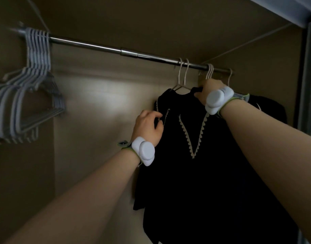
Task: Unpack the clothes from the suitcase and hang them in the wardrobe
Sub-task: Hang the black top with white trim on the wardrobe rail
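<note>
**Bare forearms reach up to a black top on the wardrobe rail**

Closest to the camera, the left forearm (pixel 80 199) rises from 7 o'clock and the right forearm (pixel 274 147) from 4 o'clock. Each carries a white wrist device, the left one (pixel 143 150) near the centre and the right one (pixel 217 99) at 2 o'clock.

The left hand (pixel 147 124) sits just right of centre. Its fingers (pixel 159 127) are curled in and pinch the left shoulder edge of the black top (pixel 204 173). The right hand (pixel 210 87), at 2 o'clock, grips the same top at the neckline, thumb on the fabric; its other fingers are hidden behind the cloth.

The black top hangs inside the wardrobe (pixel 98 103) and fills the frame from the centre down to 5 o'clock. A pale zigzag trim (pixel 191 141) forms a V down its front. It hangs from a pale hanger (pixel 183 74) hooked over the metal rail (pixel 116 49), which runs from 10 o'clock to 2 o'clock. More pale hooks (pixel 209 71) sit on the rail just above the right hand. Another dark garment (pixel 271 110) hangs behind the right wrist at 3 o'clock.

At 9 o'clock, a bunch of bare grey hangers (pixel 28 95) hangs at the rail's left end, well apart from the top.
</note>
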Tool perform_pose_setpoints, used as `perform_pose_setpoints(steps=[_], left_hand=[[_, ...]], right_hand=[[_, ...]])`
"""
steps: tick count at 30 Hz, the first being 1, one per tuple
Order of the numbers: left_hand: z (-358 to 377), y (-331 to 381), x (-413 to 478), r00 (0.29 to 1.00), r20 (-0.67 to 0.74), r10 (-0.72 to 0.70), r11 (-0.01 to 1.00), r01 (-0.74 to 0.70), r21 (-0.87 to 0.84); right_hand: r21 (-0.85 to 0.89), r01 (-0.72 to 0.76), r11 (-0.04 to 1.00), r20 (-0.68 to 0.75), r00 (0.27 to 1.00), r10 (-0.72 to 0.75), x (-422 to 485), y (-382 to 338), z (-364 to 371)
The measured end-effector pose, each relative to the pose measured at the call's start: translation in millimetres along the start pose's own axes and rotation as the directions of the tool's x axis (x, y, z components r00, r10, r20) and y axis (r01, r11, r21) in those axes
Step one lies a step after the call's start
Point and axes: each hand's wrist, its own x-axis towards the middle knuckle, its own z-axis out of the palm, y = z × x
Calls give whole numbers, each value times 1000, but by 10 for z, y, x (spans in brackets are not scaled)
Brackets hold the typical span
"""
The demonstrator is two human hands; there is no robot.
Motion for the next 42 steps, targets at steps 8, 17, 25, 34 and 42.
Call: perform_pose_setpoints(steps=[8,17,25,34,42], left_hand=[[227,-20,-156,994,106,-26,999,29,-29],[421,223,-213,988,154,-2,997,13,-70],[518,301,-230,986,166,-11,997,24,-74],[855,556,-285,972,233,36,992,-7,-123],[1370,742,-449,932,361,32,983,35,-178]], right_hand=[[162,130,978,-126,986,-110,-654,350,169],[-3,86,996,-117,989,-86,-250,590,111],[-78,-215,973,-150,968,202,-80,1002,-166],[-101,-60,993,-148,988,44,-278,1473,70],[16,-75,997,-281,957,76,-1144,2056,652]])
